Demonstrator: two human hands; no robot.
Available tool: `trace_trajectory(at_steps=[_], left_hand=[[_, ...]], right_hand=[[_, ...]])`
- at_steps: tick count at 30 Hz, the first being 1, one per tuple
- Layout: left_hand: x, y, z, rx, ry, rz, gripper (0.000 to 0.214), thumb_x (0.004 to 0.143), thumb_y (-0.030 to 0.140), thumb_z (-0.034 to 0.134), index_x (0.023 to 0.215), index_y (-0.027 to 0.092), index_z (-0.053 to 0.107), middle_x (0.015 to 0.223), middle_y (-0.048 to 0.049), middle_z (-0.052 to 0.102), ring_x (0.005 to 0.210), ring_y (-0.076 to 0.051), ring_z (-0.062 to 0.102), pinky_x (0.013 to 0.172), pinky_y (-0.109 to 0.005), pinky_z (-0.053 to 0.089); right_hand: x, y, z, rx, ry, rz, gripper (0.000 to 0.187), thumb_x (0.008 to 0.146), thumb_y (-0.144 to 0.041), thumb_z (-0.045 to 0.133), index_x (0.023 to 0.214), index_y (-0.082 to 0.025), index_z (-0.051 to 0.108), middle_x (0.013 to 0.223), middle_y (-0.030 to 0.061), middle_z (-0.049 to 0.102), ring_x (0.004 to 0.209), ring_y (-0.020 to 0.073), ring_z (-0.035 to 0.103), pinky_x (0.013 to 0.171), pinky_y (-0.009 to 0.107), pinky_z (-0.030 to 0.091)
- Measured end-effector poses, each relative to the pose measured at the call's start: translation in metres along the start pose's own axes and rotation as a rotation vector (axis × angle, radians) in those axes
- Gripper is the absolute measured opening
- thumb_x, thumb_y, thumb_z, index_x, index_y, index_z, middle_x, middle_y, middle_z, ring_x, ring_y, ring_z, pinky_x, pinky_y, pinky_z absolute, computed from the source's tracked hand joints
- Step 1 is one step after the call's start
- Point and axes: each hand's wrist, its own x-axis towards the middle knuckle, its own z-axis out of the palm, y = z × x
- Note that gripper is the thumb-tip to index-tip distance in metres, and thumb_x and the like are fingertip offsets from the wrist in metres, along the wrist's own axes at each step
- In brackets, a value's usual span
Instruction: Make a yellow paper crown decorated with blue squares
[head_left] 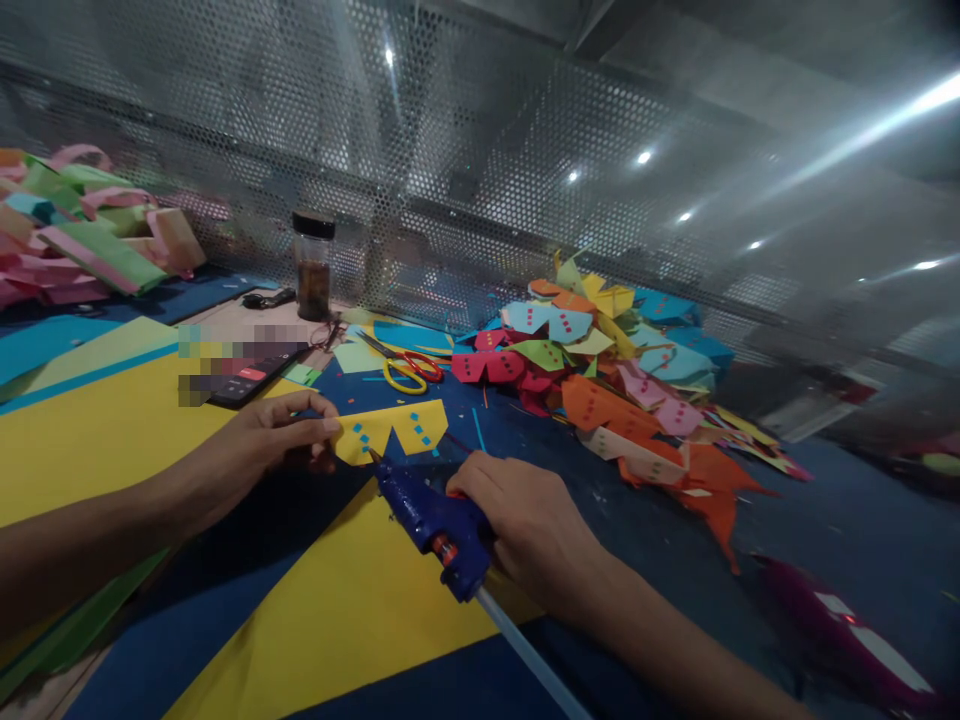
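Observation:
My left hand (281, 432) pinches the left edge of a yellow folded paper piece (394, 430) with small blue squares on it, holding it flat on the dark blue table. My right hand (525, 520) is wrapped round a blue hot glue gun (435, 525). The gun's nozzle touches the lower edge of the yellow piece near its middle. A glue stick juts out of the back of the gun toward me.
A heap of colourful folded paper pieces (622, 380) lies to the right. Yellow-and-red scissors (409, 368), a phone (247, 375) and a dark-lidded jar (313, 265) sit behind. Large yellow sheets (90, 430) lie left and near; paper strips (82, 230) are piled far left.

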Motion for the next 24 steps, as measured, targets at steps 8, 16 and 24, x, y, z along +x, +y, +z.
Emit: trace_trajectory(at_steps=[8, 16, 24], left_hand=[[0.0006, -0.0005, 0.0013, 0.03, 0.007, 0.019, 0.032, 0.078, 0.05, 0.087, 0.082, 0.024, 0.069, 0.068, 0.0029, 0.067, 0.064, -0.015, 0.066, 0.061, -0.023, 0.052], [-0.001, 0.0004, 0.0013, 0.069, -0.008, 0.031, 0.032, 0.079, 0.052, 0.085, 0.081, 0.024, 0.069, 0.067, 0.002, 0.07, 0.062, -0.015, 0.062, 0.061, -0.023, 0.05], [-0.0006, 0.0013, 0.0023, 0.051, -0.024, 0.022, 0.032, 0.079, 0.051, 0.086, 0.08, 0.023, 0.07, 0.066, 0.0016, 0.07, 0.063, -0.014, 0.061, 0.061, -0.022, 0.049]], right_hand=[[-0.0008, 0.0, 0.0019, 0.013, -0.051, 0.0, 0.029, 0.081, 0.002, 0.054, 0.097, -0.021, 0.06, 0.086, 0.0013, 0.068, 0.074, 0.018, 0.058, 0.067, 0.03, 0.033], [-0.0002, 0.0006, -0.0004, 0.049, -0.024, 0.002, 0.024, 0.084, -0.002, 0.054, 0.097, -0.022, 0.06, 0.086, 0.0014, 0.068, 0.073, 0.0183, 0.058, 0.066, 0.03, 0.034], [0.0006, 0.0017, 0.0003, -0.007, -0.105, 0.05, 0.024, 0.084, -0.002, 0.057, 0.096, -0.022, 0.06, 0.087, 0.0011, 0.069, 0.072, 0.0178, 0.058, 0.066, 0.03, 0.033]])
